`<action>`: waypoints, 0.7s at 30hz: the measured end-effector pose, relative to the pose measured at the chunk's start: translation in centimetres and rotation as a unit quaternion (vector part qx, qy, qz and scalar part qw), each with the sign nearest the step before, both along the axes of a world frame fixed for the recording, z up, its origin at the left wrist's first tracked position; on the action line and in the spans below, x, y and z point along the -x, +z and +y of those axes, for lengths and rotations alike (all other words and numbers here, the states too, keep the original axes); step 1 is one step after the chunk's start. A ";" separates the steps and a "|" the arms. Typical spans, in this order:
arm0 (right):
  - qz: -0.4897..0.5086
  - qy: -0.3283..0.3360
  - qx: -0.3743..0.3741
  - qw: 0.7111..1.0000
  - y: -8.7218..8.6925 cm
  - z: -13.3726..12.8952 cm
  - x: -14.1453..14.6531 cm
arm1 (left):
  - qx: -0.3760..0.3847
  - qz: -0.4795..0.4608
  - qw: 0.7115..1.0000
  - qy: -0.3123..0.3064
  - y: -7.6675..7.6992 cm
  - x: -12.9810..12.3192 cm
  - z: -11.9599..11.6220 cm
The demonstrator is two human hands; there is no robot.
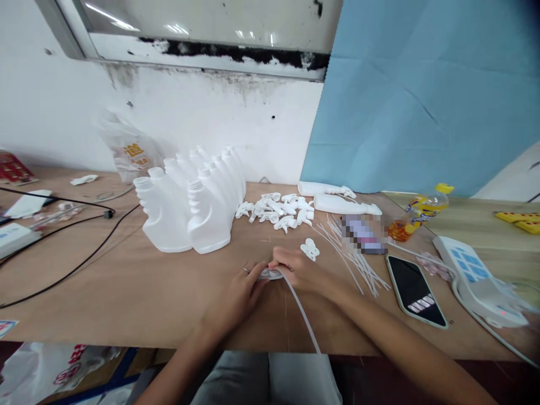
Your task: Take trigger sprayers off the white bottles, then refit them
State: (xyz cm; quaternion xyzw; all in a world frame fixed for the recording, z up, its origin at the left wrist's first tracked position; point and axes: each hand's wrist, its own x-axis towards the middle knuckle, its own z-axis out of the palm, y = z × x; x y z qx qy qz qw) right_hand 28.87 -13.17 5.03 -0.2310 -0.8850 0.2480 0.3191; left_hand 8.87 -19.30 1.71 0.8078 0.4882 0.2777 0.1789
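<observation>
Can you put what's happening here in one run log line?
left hand: at small whitish piece; right hand: holding white tube; nearby: white bottles, white spray heads

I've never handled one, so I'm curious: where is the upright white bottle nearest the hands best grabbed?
Probably around its neck, coming from the front edge of the table. The white bottle stands upright; its neck is narrower than its body and ridged, likely resisting slipping, while other bottles crowd behind.
</observation>
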 end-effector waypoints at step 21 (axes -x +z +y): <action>0.061 -0.114 -0.199 0.971 -1.0 1.1 -3.0 | -0.306 -0.084 0.906 0.280 6.1 3.1 2.2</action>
